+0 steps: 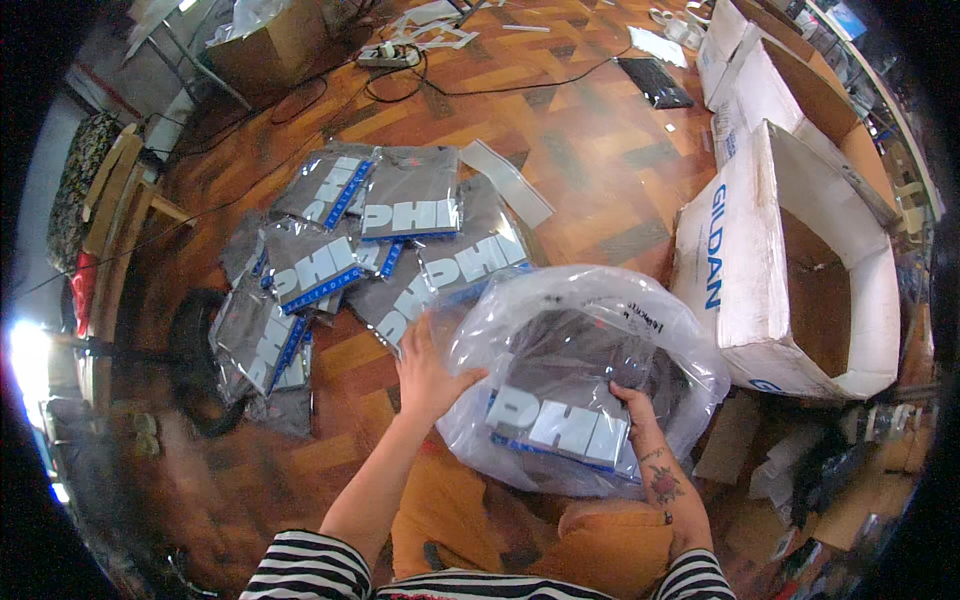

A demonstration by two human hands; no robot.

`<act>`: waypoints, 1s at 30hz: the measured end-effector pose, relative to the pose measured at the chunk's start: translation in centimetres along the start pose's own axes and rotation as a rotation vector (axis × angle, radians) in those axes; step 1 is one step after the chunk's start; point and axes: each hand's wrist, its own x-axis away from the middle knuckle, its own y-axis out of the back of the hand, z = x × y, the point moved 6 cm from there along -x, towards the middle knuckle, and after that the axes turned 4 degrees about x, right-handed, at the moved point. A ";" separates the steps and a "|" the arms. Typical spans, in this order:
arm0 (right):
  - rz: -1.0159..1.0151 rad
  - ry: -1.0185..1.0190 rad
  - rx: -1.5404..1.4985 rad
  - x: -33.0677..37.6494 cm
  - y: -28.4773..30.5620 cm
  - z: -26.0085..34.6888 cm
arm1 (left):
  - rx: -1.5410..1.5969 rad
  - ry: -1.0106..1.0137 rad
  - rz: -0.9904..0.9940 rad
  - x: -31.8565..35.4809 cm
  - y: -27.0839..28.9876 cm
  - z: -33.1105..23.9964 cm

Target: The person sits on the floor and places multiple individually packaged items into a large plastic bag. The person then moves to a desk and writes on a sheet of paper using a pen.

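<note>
A large clear plastic bag [685, 330] stands before my knees with its mouth spread wide. Inside it lies a folded dark grey shirt in a clear sleeve [560, 425], with big pale letters and a blue strip. My right hand [637, 405] reaches into the bag and grips this shirt's right edge, thumb on top, other fingers hidden. At the bag's left side, my left hand [428, 370] has its fingers stretched out and its thumb against the plastic. Beyond it, several similar packaged shirts [410, 195] lie in an overlapping spread.
A white cardboard box [710, 270] lies at the right with its opening toward me. A power strip [388, 56] and black cables [500, 90] run across the far wooden floor. A black packet [655, 82] lies far right; a wooden stool [125, 190] stands left.
</note>
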 end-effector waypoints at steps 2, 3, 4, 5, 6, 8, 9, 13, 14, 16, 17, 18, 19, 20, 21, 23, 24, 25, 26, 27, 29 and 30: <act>0.012 -0.010 -0.149 -1.0 -0.4 -0.8 | 0.128 0.219 0.234 3.2 -2.4 3.9; 0.018 -0.056 -0.191 -1.2 -0.9 -1.3 | 0.170 0.262 0.381 4.1 -2.3 3.3; 0.025 -0.104 -0.233 -1.3 -1.6 -1.8 | 0.209 0.305 0.530 4.8 -1.9 2.3; 0.026 -0.152 -0.278 -1.2 -2.3 -2.3 | 0.268 0.323 0.521 4.2 -0.5 0.6; -0.027 -0.121 -0.111 -0.8 -2.7 -2.6 | 0.323 0.347 0.515 3.2 1.0 -1.4; 0.004 -0.021 0.067 0.4 -5.7 -2.3 | 0.343 0.347 0.478 1.4 2.5 -2.9; 0.006 0.019 0.112 0.1 -6.4 -2.4 | 0.351 0.344 0.490 1.2 2.6 -3.2; 0.133 0.134 0.368 -0.7 -8.6 -0.9 | 0.406 0.357 0.534 1.4 2.7 -3.9; 0.145 0.110 0.422 -0.9 -9.0 -0.4 | 0.427 0.368 0.541 1.7 2.7 -4.0; 0.181 0.202 0.509 -2.0 -10.1 -0.2 | 0.580 0.466 0.552 2.3 2.5 -4.5; 0.162 0.211 0.558 -2.8 -10.1 -0.3 | 0.662 0.512 0.551 2.6 2.1 -4.8; 0.157 0.215 0.609 -3.5 -10.3 -0.5 | 0.786 0.525 0.527 3.5 1.4 -4.3; 0.142 0.222 0.660 -4.1 -10.3 -0.6 | 0.798 0.521 0.526 3.5 1.6 -4.5; 0.134 0.238 0.662 -4.4 -10.2 -0.5 | 0.811 0.517 0.525 3.4 2.2 -4.9; 0.151 0.176 0.661 -4.5 -10.4 -0.8 | 0.825 0.515 0.520 3.3 2.9 -5.2; 0.184 0.047 0.667 -3.9 -11.2 -0.9 | 0.699 0.498 0.569 3.5 3.5 -4.0; 0.163 0.006 0.677 -2.9 -12.7 -0.6 | 0.580 0.489 0.644 4.0 3.1 -1.7; 0.099 0.151 0.699 -3.5 -12.4 -0.3 | 0.472 0.462 0.729 4.1 2.4 0.3; 0.039 0.300 0.715 -4.3 -11.5 -1.0 | 0.545 0.458 0.652 3.0 2.6 2.6; -0.023 0.450 0.732 -4.5 -10.5 -1.2 | 0.569 0.625 0.525 2.8 2.0 7.4; -0.191 0.637 0.882 -2.0 -11.1 0.3 | 0.552 0.643 -0.010 1.1 4.5 16.4; -0.233 0.754 0.900 -0.3 -12.1 1.7 | 0.328 0.600 -0.215 0.5 6.7 21.6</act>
